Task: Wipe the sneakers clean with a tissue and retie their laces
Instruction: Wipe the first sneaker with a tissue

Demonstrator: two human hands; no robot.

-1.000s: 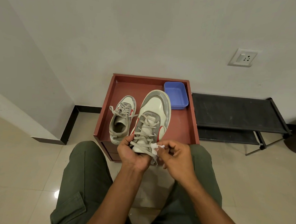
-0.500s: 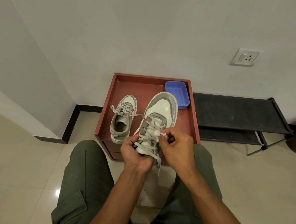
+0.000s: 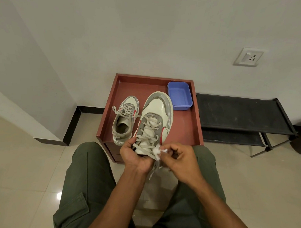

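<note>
I hold one white and grey sneaker (image 3: 157, 112) with red side marks by its heel end, toe pointing away from me. My left hand (image 3: 134, 156) grips it from below and the left. My right hand (image 3: 179, 157) pinches a small crumpled white tissue (image 3: 158, 151) against the shoe's right side near the collar. Its grey laces (image 3: 147, 133) are loose, and one end hangs down between my hands. The second sneaker (image 3: 124, 120) stands on the red-brown tray-top cabinet (image 3: 186, 128), its laces also loose.
A blue plastic tub (image 3: 180, 95) sits at the cabinet's back right corner. A low black shoe rack (image 3: 243, 116) stands to the right against the wall. My knees in green trousers are just below the cabinet's front edge. Tiled floor lies all around.
My right hand has drawn the tissue back from the tongue and laces down to the shoe's right side near the collar. The held shoe has shifted slightly.
</note>
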